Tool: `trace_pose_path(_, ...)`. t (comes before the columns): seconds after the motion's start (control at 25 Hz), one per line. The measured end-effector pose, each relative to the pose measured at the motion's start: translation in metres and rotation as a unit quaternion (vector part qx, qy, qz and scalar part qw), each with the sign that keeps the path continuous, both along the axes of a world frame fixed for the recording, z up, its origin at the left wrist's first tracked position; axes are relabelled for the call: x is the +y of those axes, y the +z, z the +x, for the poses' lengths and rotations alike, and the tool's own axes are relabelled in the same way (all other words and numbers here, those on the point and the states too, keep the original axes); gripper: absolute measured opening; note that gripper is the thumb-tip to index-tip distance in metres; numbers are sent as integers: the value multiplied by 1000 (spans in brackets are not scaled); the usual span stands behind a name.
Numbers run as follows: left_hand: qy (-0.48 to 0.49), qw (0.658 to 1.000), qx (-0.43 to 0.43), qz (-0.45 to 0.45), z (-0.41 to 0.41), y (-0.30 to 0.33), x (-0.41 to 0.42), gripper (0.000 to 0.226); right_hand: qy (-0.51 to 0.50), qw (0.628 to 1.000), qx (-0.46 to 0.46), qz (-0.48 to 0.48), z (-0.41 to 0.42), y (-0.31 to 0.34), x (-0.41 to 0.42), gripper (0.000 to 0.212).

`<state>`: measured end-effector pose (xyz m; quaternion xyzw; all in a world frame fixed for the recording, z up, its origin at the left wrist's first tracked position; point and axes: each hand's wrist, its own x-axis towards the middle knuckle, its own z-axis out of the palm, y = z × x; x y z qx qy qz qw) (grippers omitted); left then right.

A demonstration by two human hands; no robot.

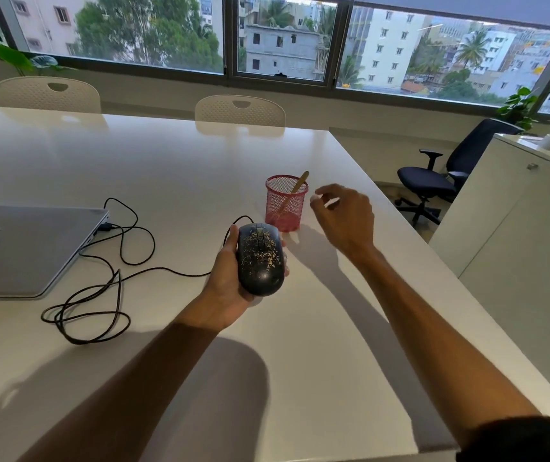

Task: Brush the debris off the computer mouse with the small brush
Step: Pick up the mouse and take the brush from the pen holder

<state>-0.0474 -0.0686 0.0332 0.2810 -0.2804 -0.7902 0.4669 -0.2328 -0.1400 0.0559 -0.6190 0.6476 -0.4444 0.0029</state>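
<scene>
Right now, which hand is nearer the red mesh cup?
Right. The right hand hovers open just beside the red mesh cup; the left hand holds the mouse nearer the camera.

A single head-worn wide-angle view looks forward and down from close above the white surface point(300, 345), facing the windows point(287, 38) beyond it.

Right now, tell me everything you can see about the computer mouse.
The computer mouse is black, glossy plastic by the look of it, with a scroll wheel between its two buttons. Pale tan debris is scattered across its top, thickest toward the front. The left hand holds it from below and the side, lifted off the white table, top facing up. Its black cable trails left in loose loops toward the closed laptop. The right hand is not touching it.
</scene>
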Motion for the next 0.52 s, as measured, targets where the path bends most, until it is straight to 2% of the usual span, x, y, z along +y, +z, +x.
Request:
trace_pose_path(0.24, -5, 1000, 6, -5, -4, 5, 0, 84, -21, 998, 27, 61, -8, -3, -64, 41)
trace_pose_path(0.4, -3, 1000, 10, -1, -5, 6, 0, 78, -1, 995, -39, 95, -6, -3, -91, 45)
trace_pose_path(0.52, 0, 1000, 16, -1, -5, 7, -1, 70, -10, 994, -57, 93, -1, -5, -102, 35)
